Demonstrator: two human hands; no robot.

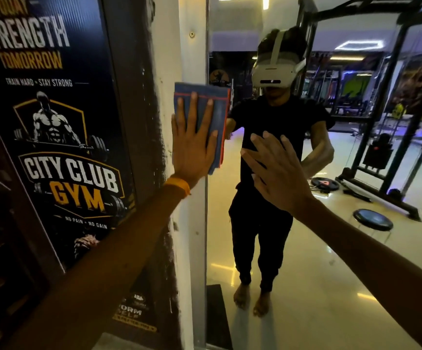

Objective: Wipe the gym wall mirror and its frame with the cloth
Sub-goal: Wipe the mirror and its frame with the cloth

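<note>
Cloth [220, 107], blue with orange stitching, folded, is pinned flat under the left hand [192, 147]. Fingers are straight and spread, nothing is gripped, and the palm is pressed on. The cloth is laid over the pale frame [194, 54] strip and overlaps the mirror [293, 274] edge just right of that hand. Right hand [278, 173] is raised to the right of the left one, released, fingers splayed; contact with the glass cannot be told. Poster [61, 147] is seen left of the left hand.

Step judged: the frame's left edge is being wiped, mid-height. Glass coverage cannot be judged. For the next move, palm pressure is to be kept and the cloth slid along the strip, up or down, without bunching.
</note>
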